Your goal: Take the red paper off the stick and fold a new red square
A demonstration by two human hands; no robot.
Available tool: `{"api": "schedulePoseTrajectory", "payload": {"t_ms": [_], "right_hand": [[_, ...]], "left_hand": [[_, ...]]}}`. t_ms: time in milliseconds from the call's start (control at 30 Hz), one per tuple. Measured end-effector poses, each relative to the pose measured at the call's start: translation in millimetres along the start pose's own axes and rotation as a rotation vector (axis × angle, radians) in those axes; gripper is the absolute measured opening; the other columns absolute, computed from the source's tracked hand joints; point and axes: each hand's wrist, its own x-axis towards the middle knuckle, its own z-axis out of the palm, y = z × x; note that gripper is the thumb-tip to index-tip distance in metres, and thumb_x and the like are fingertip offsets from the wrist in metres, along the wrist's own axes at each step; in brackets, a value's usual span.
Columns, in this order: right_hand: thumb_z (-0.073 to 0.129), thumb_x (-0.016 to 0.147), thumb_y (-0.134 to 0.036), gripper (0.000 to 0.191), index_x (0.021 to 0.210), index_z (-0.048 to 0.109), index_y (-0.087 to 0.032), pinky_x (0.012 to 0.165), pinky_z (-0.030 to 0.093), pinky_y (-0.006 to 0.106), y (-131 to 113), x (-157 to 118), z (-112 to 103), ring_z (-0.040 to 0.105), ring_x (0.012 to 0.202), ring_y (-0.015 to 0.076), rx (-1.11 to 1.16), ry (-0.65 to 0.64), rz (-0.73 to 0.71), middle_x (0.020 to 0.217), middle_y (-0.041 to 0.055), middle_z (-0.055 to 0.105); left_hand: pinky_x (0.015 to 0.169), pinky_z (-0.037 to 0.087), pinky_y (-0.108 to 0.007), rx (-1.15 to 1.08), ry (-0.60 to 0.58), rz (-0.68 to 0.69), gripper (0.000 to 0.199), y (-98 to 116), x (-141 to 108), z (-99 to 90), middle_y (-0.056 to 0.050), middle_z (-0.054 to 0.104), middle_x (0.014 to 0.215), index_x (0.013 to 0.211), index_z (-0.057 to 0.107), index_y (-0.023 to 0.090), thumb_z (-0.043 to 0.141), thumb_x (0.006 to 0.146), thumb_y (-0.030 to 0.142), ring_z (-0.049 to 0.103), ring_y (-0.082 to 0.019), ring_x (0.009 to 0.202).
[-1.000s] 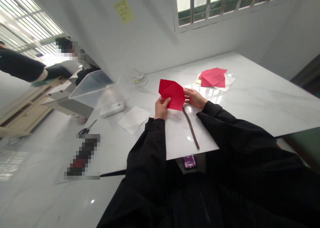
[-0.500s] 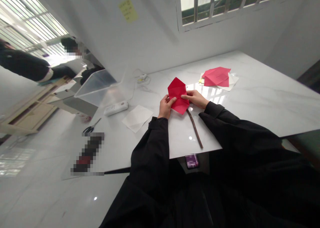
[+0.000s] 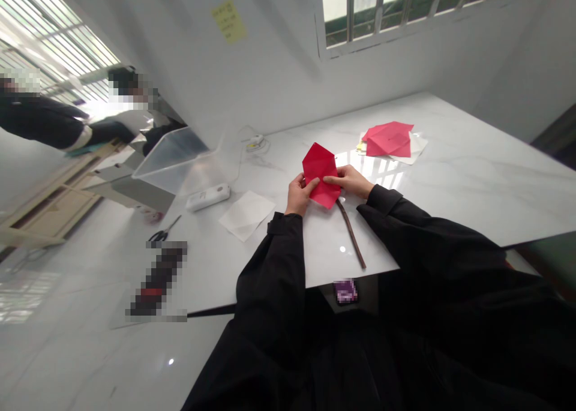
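A creased sheet of red paper (image 3: 318, 161) is held up above the white table, its pointed top facing away from me. My left hand (image 3: 299, 195) pinches it at the left edge, thumb on the front face. From the right, my right hand (image 3: 354, 182) grips the opposite edge, with its thumb also pressed on the front. The fingers behind the paper are mostly hidden. Just below the paper, a thin brown stick (image 3: 351, 236) lies on the table, its upper end close to the paper's lower right corner.
A white sheet (image 3: 246, 215), a white power strip (image 3: 208, 197) and scissors (image 3: 164, 230) lie to the left. Behind them stands a clear plastic bin (image 3: 175, 159). Red papers (image 3: 389, 140) are stacked at the back right. Two people sit at far left.
Both thumbs have shifted slightly on the red paper, the right one a little to the left. The paper sits marginally lower in view. The stick has stayed put.
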Motion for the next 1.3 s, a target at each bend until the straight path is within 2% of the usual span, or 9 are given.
{"api": "schedulePoseTrajectory", "payload": {"t_ms": [233, 333, 500, 733, 1033, 1200, 1300], "right_hand": [[0.088, 0.076, -0.048, 0.036, 0.089, 0.082, -0.014, 0.062, 0.052, 0.026, -1.9, -2.5, 1.2, 0.067, 0.07, 0.0173, -0.015, 0.03, -0.003, 0.085, 0.0064, 0.08], [0.088, 0.076, -0.049, 0.037, 0.09, 0.082, -0.014, 0.064, 0.054, 0.026, -0.8, -2.2, 1.1, 0.069, 0.072, 0.0178, -0.004, 0.02, -0.001, 0.088, 0.007, 0.081], [0.088, 0.075, -0.049, 0.039, 0.09, 0.081, -0.013, 0.064, 0.052, 0.026, -0.9, -2.1, 2.8, 0.068, 0.07, 0.0169, -0.012, 0.024, 0.023, 0.086, 0.0067, 0.08], [0.082, 0.081, -0.056, 0.044, 0.092, 0.081, -0.014, 0.064, 0.052, 0.026, -4.2, -2.4, 6.9, 0.069, 0.071, 0.0175, 0.02, 0.004, 0.013, 0.086, 0.006, 0.08], [0.084, 0.079, -0.049, 0.038, 0.089, 0.081, -0.013, 0.062, 0.052, 0.026, -8.0, -4.0, 8.2, 0.068, 0.07, 0.0177, -0.029, 0.059, 0.007, 0.084, 0.0062, 0.08], [0.087, 0.075, -0.05, 0.038, 0.079, 0.078, -0.013, 0.056, 0.048, 0.026, -10.4, -4.8, 11.6, 0.065, 0.064, 0.0177, -0.071, 0.086, 0.033, 0.073, 0.0052, 0.075], [0.089, 0.072, -0.049, 0.038, 0.078, 0.078, -0.013, 0.056, 0.05, 0.026, -10.0, -3.4, 11.7, 0.067, 0.066, 0.0185, -0.028, 0.114, 0.066, 0.077, 0.0072, 0.077]], "left_hand": [[0.088, 0.06, -0.038, 0.0, -0.005, -0.004, 0.057, 2.5, -2.0, 1.9, -0.009, 0.08, 0.095, 0.102, 0.071, 0.017, 0.097, 0.062, 0.049, 0.076, -0.025, 0.091], [0.085, 0.059, -0.035, -0.015, 0.035, 0.011, 0.052, 2.2, -1.5, 1.6, -0.008, 0.079, 0.093, 0.096, 0.071, 0.016, 0.093, 0.067, 0.054, 0.075, -0.022, 0.088], [0.079, 0.057, -0.033, -0.002, 0.087, 0.003, 0.052, 0.1, 0.2, -0.8, -0.006, 0.078, 0.086, 0.089, 0.07, 0.016, 0.094, 0.063, 0.053, 0.071, -0.019, 0.079], [0.076, 0.055, -0.03, 0.029, 0.133, 0.028, 0.049, -0.4, 1.0, -2.8, -0.003, 0.075, 0.082, 0.085, 0.068, 0.017, 0.093, 0.064, 0.053, 0.068, -0.016, 0.074], [0.071, 0.052, -0.027, 0.082, 0.117, 0.038, 0.047, -1.7, 0.8, -4.8, 0.0, 0.07, 0.076, 0.08, 0.063, 0.018, 0.092, 0.067, 0.053, 0.063, -0.014, 0.071], [0.072, 0.053, -0.027, 0.128, 0.057, 0.038, 0.049, 1.2, -1.5, -3.3, -0.003, 0.073, 0.081, 0.083, 0.066, 0.017, 0.094, 0.065, 0.053, 0.065, -0.015, 0.075], [0.071, 0.054, -0.028, 0.104, 0.063, 0.019, 0.051, 3.4, -1.2, -1.8, -0.003, 0.073, 0.082, 0.091, 0.068, 0.017, 0.092, 0.067, 0.055, 0.067, -0.016, 0.074]]}}
